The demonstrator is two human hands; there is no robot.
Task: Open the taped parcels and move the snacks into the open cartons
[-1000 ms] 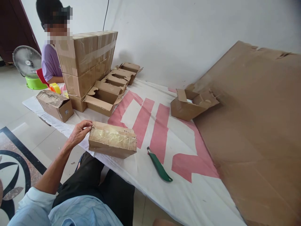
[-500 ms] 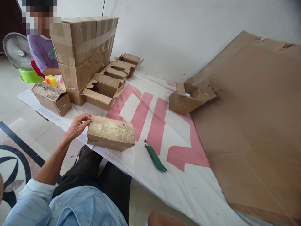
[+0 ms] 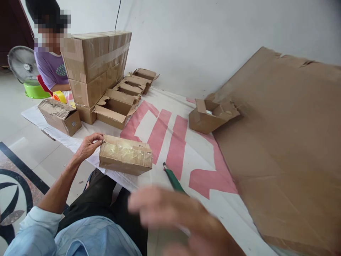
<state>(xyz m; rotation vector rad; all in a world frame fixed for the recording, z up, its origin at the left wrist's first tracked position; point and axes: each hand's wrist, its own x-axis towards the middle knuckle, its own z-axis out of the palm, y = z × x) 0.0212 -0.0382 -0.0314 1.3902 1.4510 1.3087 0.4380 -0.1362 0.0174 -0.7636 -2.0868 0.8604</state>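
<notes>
A small cardboard box (image 3: 125,154) with shiny tape across its top lies near the front edge of the cloth-covered table. My left hand (image 3: 90,144) pinches its upper left corner between thumb and fingers. Low in the view, my right hand (image 3: 170,209) hovers in front of the box, apart from it and smeared by motion. Whether those fingers hold anything cannot be made out. Just beyond that hand lies a green-handled knife (image 3: 172,177), its rear end hidden behind the hand.
Taped boxes (image 3: 94,58) stand stacked at the back left, beside a row of open boxes (image 3: 113,106). Another box (image 3: 60,115) lies left, near yellow tape (image 3: 59,96). A large cardboard sheet (image 3: 287,149) leans right, touching an open box (image 3: 202,115). A person (image 3: 50,65) sits behind the stack.
My right hand has come up from the bottom edge towards the box and now covers part of the knife. My left hand keeps its grip on the box. The view has tilted slightly.
</notes>
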